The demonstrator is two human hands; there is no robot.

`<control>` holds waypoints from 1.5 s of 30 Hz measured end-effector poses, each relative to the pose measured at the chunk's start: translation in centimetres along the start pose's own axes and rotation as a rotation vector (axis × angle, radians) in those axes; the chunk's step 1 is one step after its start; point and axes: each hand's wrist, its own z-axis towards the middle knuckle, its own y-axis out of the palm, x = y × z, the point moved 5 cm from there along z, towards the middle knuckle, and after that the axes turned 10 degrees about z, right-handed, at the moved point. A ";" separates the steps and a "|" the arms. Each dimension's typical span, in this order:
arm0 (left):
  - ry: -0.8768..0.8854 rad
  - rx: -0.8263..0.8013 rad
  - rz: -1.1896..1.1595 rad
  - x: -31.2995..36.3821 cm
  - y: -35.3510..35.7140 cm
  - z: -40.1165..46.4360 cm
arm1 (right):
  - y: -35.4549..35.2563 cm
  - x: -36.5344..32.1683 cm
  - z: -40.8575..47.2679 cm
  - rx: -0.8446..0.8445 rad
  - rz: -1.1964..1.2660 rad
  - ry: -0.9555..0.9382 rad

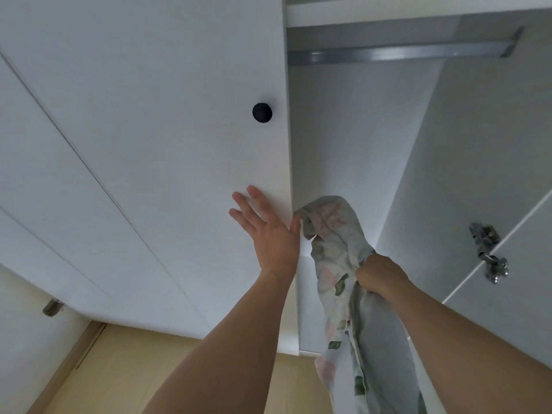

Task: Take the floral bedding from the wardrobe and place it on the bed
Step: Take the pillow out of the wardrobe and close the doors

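Note:
The floral bedding (334,252), pale fabric with pink flowers and green leaves, hangs in a long bunch out of the open wardrobe (358,130) and down past the frame's bottom edge. My right hand (378,276) grips it near the middle, fingers curled round the cloth. My left hand (268,231) lies flat with straight fingers against the white closed wardrobe door (164,144), its thumb touching the top fold of the bedding. The bed is out of view.
A black round knob (262,112) sits on the closed door above my left hand. A metal hanging rail (403,53) crosses the wardrobe's top. The right door stands open, with a metal hinge (487,252). Light wood floor (134,369) shows below.

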 end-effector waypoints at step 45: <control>1.741 -0.572 -0.095 16.5 -6.3 -41.6 | 7.9 22.3 -55.3 0.639 0.524 1.262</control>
